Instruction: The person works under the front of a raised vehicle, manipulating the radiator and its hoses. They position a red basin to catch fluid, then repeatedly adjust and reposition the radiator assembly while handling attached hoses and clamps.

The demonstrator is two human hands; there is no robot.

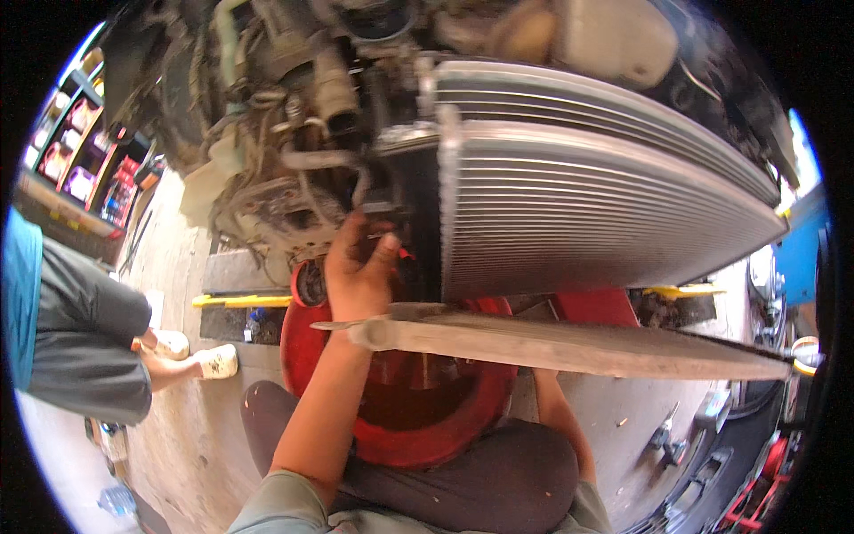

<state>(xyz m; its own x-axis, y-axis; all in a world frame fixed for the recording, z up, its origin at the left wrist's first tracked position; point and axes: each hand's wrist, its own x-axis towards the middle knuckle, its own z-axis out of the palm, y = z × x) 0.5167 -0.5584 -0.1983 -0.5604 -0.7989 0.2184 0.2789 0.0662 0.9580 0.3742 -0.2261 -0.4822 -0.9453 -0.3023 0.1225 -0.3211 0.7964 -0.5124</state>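
Note:
My left hand (363,274) reaches up beside the radiator's near left edge, fingers curled at dark parts below a metal pipe (320,160); a small red piece shows by the thumb, and what the fingers touch is unclear. A finned radiator core (600,213) spans the middle right, with another finned core (560,93) behind it. Nearer me, a flat dusty panel (567,347) with a round fitting at its left end lies across my left wrist. My right forearm rises beneath this panel; the right hand is mostly hidden behind it. Under the panel is a large red basin (434,447) with dark liquid.
Engine parts (287,207) fill the upper left. A person in dark shorts (93,327) stands at the left. Yellow bars (243,302) lie behind the basin. At the right are a power drill (662,434) and black plastic parts (700,480); a shelf (80,140) stands far left.

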